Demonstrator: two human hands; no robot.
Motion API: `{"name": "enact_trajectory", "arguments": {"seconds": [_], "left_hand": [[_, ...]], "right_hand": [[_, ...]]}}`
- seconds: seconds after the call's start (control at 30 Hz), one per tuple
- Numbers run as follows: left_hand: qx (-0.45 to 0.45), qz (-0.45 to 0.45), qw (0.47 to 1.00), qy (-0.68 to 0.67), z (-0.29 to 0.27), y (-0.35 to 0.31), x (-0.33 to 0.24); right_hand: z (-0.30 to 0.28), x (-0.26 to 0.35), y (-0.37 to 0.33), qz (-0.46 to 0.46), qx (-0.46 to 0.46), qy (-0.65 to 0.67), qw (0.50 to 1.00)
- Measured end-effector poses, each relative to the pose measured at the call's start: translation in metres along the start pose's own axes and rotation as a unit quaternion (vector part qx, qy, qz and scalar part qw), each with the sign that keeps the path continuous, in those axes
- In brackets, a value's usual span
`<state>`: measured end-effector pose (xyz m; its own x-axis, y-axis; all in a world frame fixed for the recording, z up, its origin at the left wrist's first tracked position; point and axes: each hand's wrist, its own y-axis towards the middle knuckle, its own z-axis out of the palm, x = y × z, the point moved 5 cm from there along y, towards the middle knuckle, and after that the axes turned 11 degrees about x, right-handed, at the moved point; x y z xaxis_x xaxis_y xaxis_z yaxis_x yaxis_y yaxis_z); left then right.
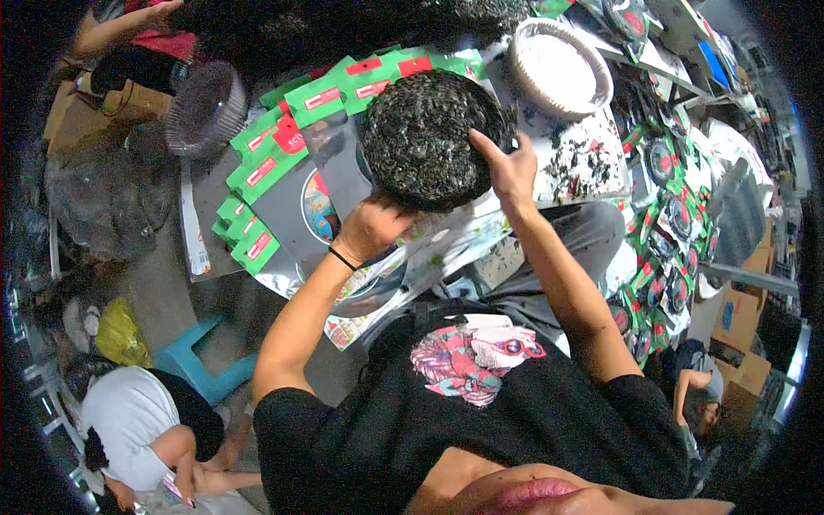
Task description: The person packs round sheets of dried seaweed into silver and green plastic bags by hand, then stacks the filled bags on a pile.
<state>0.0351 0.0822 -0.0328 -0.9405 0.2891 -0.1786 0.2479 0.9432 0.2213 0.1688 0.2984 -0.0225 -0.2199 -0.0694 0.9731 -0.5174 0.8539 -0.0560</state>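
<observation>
A thick round cake of dried seaweed [433, 142], dark and flaky, is held up over the worktable. My right hand [513, 167] grips its right edge, thumb on top and the other fingers mostly hidden behind it. At the lower left rim is my left hand [375, 228], closed against the seaweed; its fingers are slightly blurred and partly hidden below it. Under the cake lie fanned-out flat packaging bags [262, 176] with grey bodies and green and red tops.
A clear ribbed round tub [560, 69] stands at the back right, near scattered seaweed crumbs [584, 167]. Another tub [206, 110] is at the left. Many filled packs [661, 223] are heaped at the right. One person [137, 421] sits by a blue stool [204, 360]; another person's arm [120, 30] reaches in far left.
</observation>
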Motion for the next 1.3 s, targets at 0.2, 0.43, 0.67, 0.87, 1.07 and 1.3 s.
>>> {"name": "enact_trajectory", "arguments": {"seconds": [0.2, 0.43, 0.67, 0.87, 1.07, 1.3], "left_hand": [[-0.318, -0.163, 0.933, -0.035, -0.05, 0.001, -0.013], [-0.159, -0.374, 0.552, -0.728, 0.01, 0.052, 0.072], [-0.085, -0.325, 0.812, -0.477, -0.024, 0.053, 0.085], [-0.163, -0.218, 0.938, -0.215, -0.07, 0.072, 0.033], [-0.214, -0.23, 0.94, -0.135, -0.056, 0.066, 0.036], [-0.24, -0.289, 0.507, -0.776, -0.044, 0.099, 0.05]], "right_hand": [[-0.008, -0.004, 0.01, 0.037, 0.054, -0.378, 0.923], [-0.019, -0.063, 0.029, 0.112, 0.034, -0.121, 0.986], [-0.041, -0.018, 0.041, 0.033, 0.228, 0.187, 0.955], [-0.059, 0.009, 0.023, -0.224, 0.24, -0.131, 0.935], [-0.047, 0.009, 0.019, -0.164, 0.249, -0.069, 0.952], [-0.05, 0.02, 0.035, 0.012, 0.056, 0.101, 0.993]]}}
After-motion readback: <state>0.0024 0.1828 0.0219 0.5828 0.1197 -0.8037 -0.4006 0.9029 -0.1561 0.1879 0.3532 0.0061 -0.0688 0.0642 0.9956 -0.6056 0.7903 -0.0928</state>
